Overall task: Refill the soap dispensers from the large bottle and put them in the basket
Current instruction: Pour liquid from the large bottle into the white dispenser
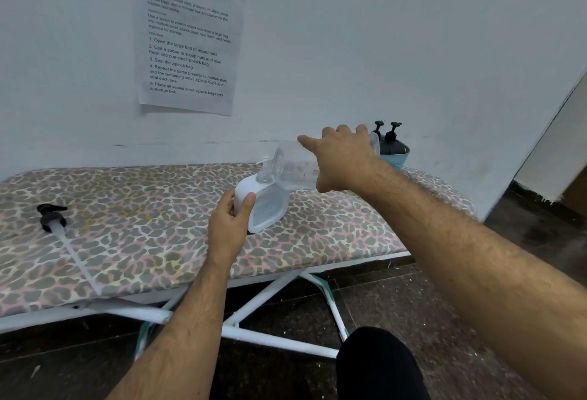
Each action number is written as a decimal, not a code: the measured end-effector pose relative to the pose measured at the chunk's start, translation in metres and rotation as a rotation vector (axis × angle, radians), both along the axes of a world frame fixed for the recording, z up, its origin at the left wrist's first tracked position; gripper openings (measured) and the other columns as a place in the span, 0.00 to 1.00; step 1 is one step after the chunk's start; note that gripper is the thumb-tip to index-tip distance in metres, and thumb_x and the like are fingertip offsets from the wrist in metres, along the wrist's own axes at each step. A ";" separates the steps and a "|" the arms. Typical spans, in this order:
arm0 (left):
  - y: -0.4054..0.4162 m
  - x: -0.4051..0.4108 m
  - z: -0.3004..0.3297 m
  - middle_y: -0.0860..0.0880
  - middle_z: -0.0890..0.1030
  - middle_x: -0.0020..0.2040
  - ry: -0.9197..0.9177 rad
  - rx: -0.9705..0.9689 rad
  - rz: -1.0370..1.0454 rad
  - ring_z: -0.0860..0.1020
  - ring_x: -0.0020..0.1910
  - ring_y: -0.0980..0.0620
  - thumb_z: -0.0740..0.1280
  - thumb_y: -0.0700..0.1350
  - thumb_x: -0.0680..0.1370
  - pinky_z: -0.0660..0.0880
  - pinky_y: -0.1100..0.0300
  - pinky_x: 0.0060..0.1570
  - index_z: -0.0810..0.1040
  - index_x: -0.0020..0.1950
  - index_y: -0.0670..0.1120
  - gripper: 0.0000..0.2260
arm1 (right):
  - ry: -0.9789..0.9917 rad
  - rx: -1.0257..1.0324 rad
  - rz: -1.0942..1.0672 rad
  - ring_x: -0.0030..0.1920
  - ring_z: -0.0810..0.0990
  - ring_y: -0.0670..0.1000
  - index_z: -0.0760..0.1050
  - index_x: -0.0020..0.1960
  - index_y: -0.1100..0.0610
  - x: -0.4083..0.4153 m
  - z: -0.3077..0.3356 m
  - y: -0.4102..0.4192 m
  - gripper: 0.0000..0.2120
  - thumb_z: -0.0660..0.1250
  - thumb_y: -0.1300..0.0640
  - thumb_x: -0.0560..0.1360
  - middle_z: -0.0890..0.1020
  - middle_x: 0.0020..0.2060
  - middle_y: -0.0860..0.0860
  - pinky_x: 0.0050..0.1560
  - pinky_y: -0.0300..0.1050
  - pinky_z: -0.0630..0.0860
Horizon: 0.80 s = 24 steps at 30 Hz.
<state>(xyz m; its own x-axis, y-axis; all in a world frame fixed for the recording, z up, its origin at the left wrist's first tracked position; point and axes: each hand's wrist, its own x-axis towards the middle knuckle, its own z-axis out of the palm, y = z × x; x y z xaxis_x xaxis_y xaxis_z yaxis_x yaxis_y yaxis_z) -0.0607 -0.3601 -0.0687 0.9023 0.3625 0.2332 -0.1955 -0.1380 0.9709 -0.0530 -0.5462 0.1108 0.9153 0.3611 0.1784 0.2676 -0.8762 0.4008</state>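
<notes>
My right hand (344, 158) grips a large clear bottle (293, 166), tipped on its side with its neck pointing left and down into the opening of a white soap dispenser (265, 206). My left hand (230, 218) holds that dispenser by its left side on the ironing board (127, 241). A teal basket (394, 158) stands at the board's far right end, behind my right hand, with two dark dispensers (392, 139) with black pump heads in it. A black pump head with a long white tube (54, 218) lies loose on the board at the left.
The board has a leopard-print cover and white metal legs (270, 291) over a dark floor. A white wall runs close behind it, with a printed paper sheet (187, 34) taped above. A doorway edge is at the right.
</notes>
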 end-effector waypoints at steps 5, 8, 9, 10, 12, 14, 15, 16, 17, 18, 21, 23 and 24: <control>0.000 0.000 -0.001 0.56 0.82 0.52 0.005 -0.006 -0.001 0.82 0.51 0.51 0.67 0.61 0.77 0.82 0.41 0.49 0.74 0.59 0.63 0.12 | -0.004 -0.001 -0.006 0.62 0.72 0.58 0.58 0.76 0.45 -0.001 0.000 0.001 0.35 0.69 0.50 0.73 0.74 0.61 0.54 0.65 0.63 0.65; 0.000 0.000 0.000 0.56 0.82 0.52 0.010 -0.010 0.000 0.82 0.51 0.51 0.68 0.63 0.75 0.82 0.42 0.49 0.74 0.60 0.63 0.14 | -0.012 -0.001 -0.007 0.62 0.72 0.58 0.58 0.76 0.45 0.000 -0.001 0.002 0.35 0.68 0.50 0.73 0.74 0.61 0.54 0.65 0.64 0.64; 0.000 -0.001 0.000 0.55 0.82 0.52 0.009 -0.007 0.002 0.82 0.51 0.51 0.68 0.61 0.76 0.82 0.42 0.50 0.74 0.60 0.62 0.13 | -0.013 0.000 -0.006 0.63 0.72 0.58 0.59 0.76 0.45 0.000 -0.001 0.002 0.35 0.68 0.51 0.73 0.73 0.62 0.54 0.65 0.64 0.64; 0.000 0.000 0.000 0.55 0.82 0.52 0.006 -0.002 0.004 0.82 0.52 0.51 0.68 0.60 0.77 0.82 0.43 0.50 0.74 0.60 0.61 0.12 | -0.013 0.003 -0.005 0.63 0.71 0.58 0.59 0.76 0.45 0.000 -0.001 0.002 0.35 0.69 0.51 0.73 0.73 0.62 0.54 0.65 0.64 0.64; 0.000 0.000 0.000 0.55 0.82 0.52 0.000 0.003 0.009 0.82 0.51 0.52 0.67 0.59 0.78 0.81 0.43 0.50 0.74 0.60 0.61 0.12 | -0.015 0.009 -0.002 0.63 0.71 0.58 0.59 0.76 0.46 0.000 -0.002 0.002 0.35 0.69 0.51 0.73 0.72 0.63 0.54 0.66 0.64 0.64; 0.000 0.000 0.000 0.55 0.82 0.52 0.004 0.008 0.012 0.82 0.51 0.52 0.67 0.59 0.78 0.81 0.43 0.51 0.75 0.61 0.60 0.12 | -0.023 0.015 0.005 0.63 0.71 0.58 0.59 0.76 0.46 0.000 -0.002 0.002 0.35 0.69 0.52 0.72 0.72 0.63 0.54 0.66 0.64 0.64; 0.000 0.000 0.000 0.55 0.82 0.52 0.007 0.009 0.013 0.82 0.51 0.52 0.67 0.59 0.78 0.81 0.42 0.51 0.75 0.61 0.60 0.13 | -0.025 0.015 0.008 0.63 0.71 0.58 0.60 0.76 0.46 0.000 -0.001 0.002 0.35 0.69 0.52 0.72 0.72 0.63 0.54 0.66 0.63 0.65; 0.000 0.000 0.000 0.55 0.82 0.52 0.010 0.008 0.014 0.82 0.51 0.52 0.67 0.59 0.78 0.81 0.42 0.50 0.75 0.61 0.60 0.13 | -0.024 0.013 0.009 0.63 0.71 0.57 0.60 0.76 0.46 0.000 -0.001 0.002 0.35 0.69 0.52 0.72 0.71 0.63 0.54 0.65 0.63 0.65; 0.000 0.000 0.000 0.55 0.82 0.52 0.011 0.006 0.013 0.82 0.51 0.52 0.67 0.60 0.77 0.81 0.42 0.50 0.75 0.61 0.60 0.14 | -0.022 0.012 0.009 0.63 0.71 0.57 0.60 0.76 0.46 0.000 -0.001 0.002 0.35 0.69 0.52 0.72 0.71 0.63 0.54 0.65 0.63 0.65; 0.000 -0.001 0.000 0.55 0.82 0.52 0.010 0.004 0.009 0.82 0.51 0.52 0.67 0.62 0.76 0.81 0.42 0.49 0.75 0.60 0.61 0.15 | -0.020 0.012 0.007 0.63 0.71 0.57 0.60 0.76 0.46 -0.001 -0.001 0.002 0.34 0.69 0.53 0.73 0.71 0.63 0.55 0.64 0.62 0.66; 0.000 -0.002 0.001 0.56 0.82 0.51 0.004 0.002 0.001 0.82 0.51 0.52 0.66 0.68 0.71 0.82 0.42 0.49 0.74 0.59 0.64 0.19 | -0.022 0.015 0.007 0.63 0.71 0.57 0.60 0.75 0.47 -0.001 -0.001 0.002 0.34 0.69 0.53 0.73 0.71 0.63 0.55 0.64 0.62 0.66; 0.000 -0.002 0.001 0.56 0.82 0.51 0.001 0.006 0.003 0.82 0.50 0.52 0.67 0.65 0.73 0.81 0.41 0.49 0.75 0.59 0.62 0.17 | -0.022 0.018 0.008 0.62 0.71 0.57 0.61 0.75 0.47 -0.002 -0.001 0.002 0.33 0.69 0.53 0.73 0.71 0.62 0.55 0.64 0.62 0.66; 0.000 -0.002 0.001 0.56 0.82 0.51 0.000 0.005 0.004 0.82 0.50 0.52 0.67 0.63 0.75 0.81 0.41 0.49 0.75 0.60 0.61 0.15 | -0.021 0.019 0.009 0.63 0.71 0.58 0.61 0.75 0.48 -0.002 -0.001 0.002 0.33 0.69 0.53 0.73 0.71 0.63 0.55 0.64 0.62 0.66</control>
